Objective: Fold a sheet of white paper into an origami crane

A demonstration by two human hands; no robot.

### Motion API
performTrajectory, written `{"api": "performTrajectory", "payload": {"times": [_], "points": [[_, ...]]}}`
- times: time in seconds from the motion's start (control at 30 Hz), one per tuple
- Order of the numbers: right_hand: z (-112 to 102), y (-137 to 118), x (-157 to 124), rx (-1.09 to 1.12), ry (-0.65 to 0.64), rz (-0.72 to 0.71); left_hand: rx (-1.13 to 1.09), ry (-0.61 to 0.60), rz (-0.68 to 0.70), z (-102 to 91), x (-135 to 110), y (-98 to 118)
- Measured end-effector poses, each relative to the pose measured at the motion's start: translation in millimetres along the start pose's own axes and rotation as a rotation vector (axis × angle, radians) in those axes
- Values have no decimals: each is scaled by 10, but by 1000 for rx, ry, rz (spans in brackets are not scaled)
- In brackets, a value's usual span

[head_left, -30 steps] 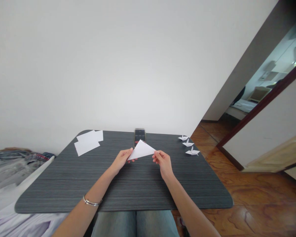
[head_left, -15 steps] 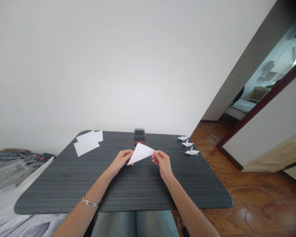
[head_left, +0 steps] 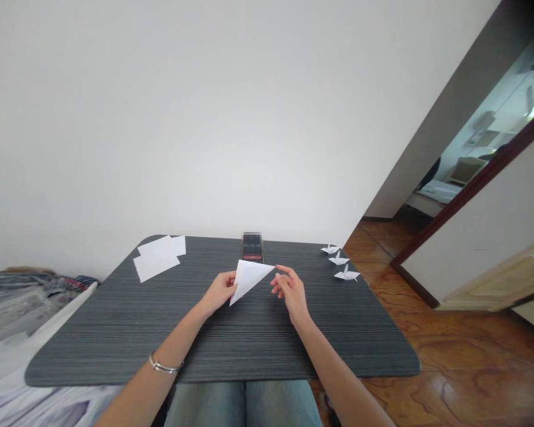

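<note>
A white sheet of paper folded into a triangle (head_left: 250, 277) is held above the middle of the table. My left hand (head_left: 220, 292) pinches its left edge between thumb and fingers. At the paper's right tip, my right hand (head_left: 290, 290) has its thumb and fingers apart, with the index fingertip at or very near the point; whether it touches I cannot tell. Behind the paper, a phone (head_left: 252, 246) leans upright, its lower part hidden.
Several white paper sheets (head_left: 156, 263) lie at the back left of the dark table (head_left: 160, 332). Three folded paper cranes (head_left: 346, 274) stand in a row at the back right. A white wall (head_left: 249, 118) rises behind the table. Clothes and bags (head_left: 22, 302) are heaped at the left.
The folded triangle has turned, its right tip rising and its lower tip dropping slightly. My right hand has opened from its pinch on the right corner. My left hand keeps its hold.
</note>
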State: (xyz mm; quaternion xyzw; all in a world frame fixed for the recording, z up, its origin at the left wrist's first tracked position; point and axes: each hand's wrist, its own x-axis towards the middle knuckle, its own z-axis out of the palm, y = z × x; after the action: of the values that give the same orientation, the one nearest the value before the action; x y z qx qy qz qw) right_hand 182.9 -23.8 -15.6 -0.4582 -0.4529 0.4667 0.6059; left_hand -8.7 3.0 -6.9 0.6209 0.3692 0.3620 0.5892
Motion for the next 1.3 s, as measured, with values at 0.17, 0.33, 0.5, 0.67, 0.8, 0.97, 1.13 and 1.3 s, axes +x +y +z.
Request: {"api": "performTrajectory", "payload": {"times": [0.17,0.33,0.5,0.67,0.8,0.97,1.13,1.3], "points": [[41,-54,-54,-96,-72,-89,407,202,177,-3,-2,15],[76,-65,-111,-184,-211,-136,853,266,211,61,-64,63],[81,-51,-141,-262,-279,-190,914,277,235,89,-76,73],[81,-33,-159,-358,-299,-232,760,329,274,72,-77,85],[92,-48,-160,-419,-271,-283,524,356,241,49,-56,61],[94,-65,-139,-437,-220,-319,103,248,162,61,-8,21],[69,-47,-112,-339,-146,-309,-64,124,122,92,-24,73],[49,-59,-106,-298,-128,-280,-141,129,159,82,-60,158]]}}
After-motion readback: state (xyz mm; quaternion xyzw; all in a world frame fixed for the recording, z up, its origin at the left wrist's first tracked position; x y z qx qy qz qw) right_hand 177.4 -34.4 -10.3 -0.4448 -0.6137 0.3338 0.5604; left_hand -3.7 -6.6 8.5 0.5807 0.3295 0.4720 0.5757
